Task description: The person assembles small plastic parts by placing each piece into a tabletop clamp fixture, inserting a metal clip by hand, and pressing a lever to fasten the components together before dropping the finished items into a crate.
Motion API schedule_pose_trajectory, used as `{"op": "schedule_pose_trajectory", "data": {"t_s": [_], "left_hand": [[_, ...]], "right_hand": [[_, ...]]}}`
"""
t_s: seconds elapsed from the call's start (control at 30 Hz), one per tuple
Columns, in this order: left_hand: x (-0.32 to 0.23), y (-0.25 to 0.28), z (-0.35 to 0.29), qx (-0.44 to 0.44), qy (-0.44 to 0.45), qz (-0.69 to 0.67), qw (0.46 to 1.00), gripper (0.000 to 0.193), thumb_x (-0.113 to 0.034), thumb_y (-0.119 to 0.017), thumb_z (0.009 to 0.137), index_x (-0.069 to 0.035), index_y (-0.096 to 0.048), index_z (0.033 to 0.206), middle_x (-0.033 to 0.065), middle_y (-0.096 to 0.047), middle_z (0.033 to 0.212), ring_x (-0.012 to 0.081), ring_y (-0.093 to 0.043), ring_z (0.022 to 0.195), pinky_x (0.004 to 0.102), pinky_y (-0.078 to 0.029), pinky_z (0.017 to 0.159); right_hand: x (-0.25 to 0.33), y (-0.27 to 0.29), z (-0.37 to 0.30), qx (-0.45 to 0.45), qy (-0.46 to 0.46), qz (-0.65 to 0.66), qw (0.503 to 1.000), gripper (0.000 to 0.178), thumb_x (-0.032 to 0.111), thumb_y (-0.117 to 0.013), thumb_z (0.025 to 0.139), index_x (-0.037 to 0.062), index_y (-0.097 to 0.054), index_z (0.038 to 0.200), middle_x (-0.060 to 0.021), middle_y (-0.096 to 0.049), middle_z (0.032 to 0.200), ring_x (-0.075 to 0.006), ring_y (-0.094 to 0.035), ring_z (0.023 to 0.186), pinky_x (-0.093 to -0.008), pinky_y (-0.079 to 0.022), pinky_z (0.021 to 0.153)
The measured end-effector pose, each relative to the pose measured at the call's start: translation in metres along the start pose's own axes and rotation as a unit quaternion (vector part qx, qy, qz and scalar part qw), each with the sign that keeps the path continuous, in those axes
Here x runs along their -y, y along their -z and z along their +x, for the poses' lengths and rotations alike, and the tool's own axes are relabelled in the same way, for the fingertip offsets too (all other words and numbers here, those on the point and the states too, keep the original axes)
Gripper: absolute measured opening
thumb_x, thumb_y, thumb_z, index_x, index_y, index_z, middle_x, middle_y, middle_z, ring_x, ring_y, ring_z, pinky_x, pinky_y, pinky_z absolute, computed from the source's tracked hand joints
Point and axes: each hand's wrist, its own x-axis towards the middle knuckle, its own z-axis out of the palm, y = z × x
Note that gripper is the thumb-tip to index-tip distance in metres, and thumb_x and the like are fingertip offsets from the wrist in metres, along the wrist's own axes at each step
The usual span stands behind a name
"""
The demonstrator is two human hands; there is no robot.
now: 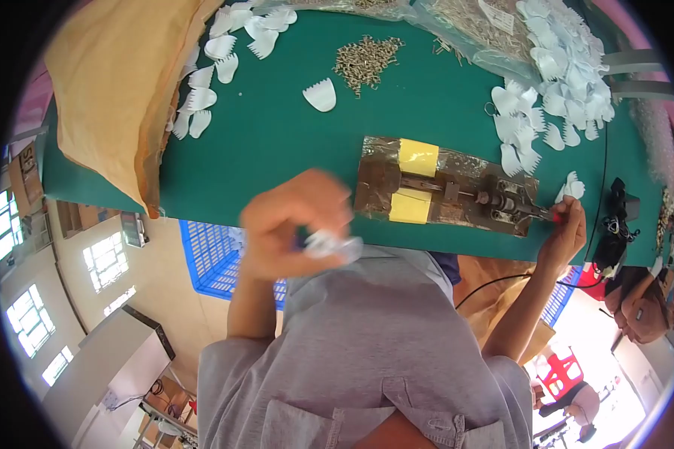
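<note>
My left hand (296,224), smeared by motion, is in front of my shirt near the table edge. Its thumb and fingers are closed around a small white plastic piece (328,245), whose outline is blurred. My right hand (564,233) is at the right end of a brown metal jig (457,191) with yellow tape, next to the red-ended rod (557,218). Between its fingertips appears a white toothed piece (571,185); how firmly it is gripped cannot be made out. A single white toothed piece (320,96) lies beyond the jig.
Small metal pins (363,61) form a pile on the green table (262,142). White toothed pieces (569,75) are heaped at far right, others (201,99) at left beside a brown paper bag (112,97). Black cables (614,232) lie right; a blue basket (210,262) stands below the edge.
</note>
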Motion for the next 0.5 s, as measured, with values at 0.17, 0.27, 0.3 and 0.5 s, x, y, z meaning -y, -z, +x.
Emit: {"op": "schedule_pose_trajectory", "data": {"t_s": [0.17, 0.27, 0.3, 0.5], "left_hand": [[-0.049, 0.047, -0.024, -0.02, 0.249, 0.287, 0.925, 0.042, -0.008, -0.094, 0.066, -0.002, -0.077, 0.104, 0.0089, -0.076, 0.102, 0.0257, -0.071, 0.1, 0.0355, -0.053, 0.093], [-0.019, 0.039, 0.023, -0.076, 0.081, 0.435, 0.894, 0.038, 0.002, -0.081, 0.08, -0.004, -0.077, 0.118, 0.0089, -0.074, 0.122, 0.0278, -0.068, 0.111, 0.0368, -0.053, 0.098], [-0.005, 0.039, 0.041, -0.069, 0.032, 0.451, 0.889, 0.04, 0.002, -0.08, 0.082, -0.005, -0.076, 0.121, 0.0085, -0.072, 0.13, 0.0283, -0.067, 0.114, 0.0378, -0.053, 0.098], [0.048, 0.044, 0.089, 0.031, 0.061, 0.526, 0.848, 0.048, 0.0, -0.075, 0.09, -0.013, -0.071, 0.136, 0.0084, -0.061, 0.143, 0.023, -0.066, 0.099, 0.034, -0.057, 0.086]], "right_hand": [[-0.003, -0.004, -0.003, -0.023, 0.026, -0.079, 0.996, 0.03, 0.024, -0.06, 0.111, -0.001, -0.076, 0.108, -0.0017, -0.07, 0.088, -0.0075, -0.06, 0.079, -0.0219, -0.046, 0.074], [0.015, -0.015, -0.003, -0.04, 0.046, -0.179, 0.982, 0.028, 0.022, -0.061, 0.11, -0.0009, -0.077, 0.109, -0.0028, -0.072, 0.093, -0.0085, -0.064, 0.083, -0.0229, -0.048, 0.074], [0.023, -0.02, -0.004, -0.062, 0.051, -0.262, 0.962, 0.027, 0.021, -0.062, 0.109, -0.0009, -0.077, 0.11, -0.0033, -0.074, 0.096, -0.0093, -0.066, 0.085, -0.0239, -0.05, 0.076], [0.074, -0.082, 0.018, 0.151, 0.226, -0.289, 0.918, 0.018, 0.002, -0.074, 0.095, 0.0029, -0.076, 0.113, -0.0066, -0.074, 0.103, -0.0135, -0.069, 0.092, -0.0297, -0.055, 0.081]]}}
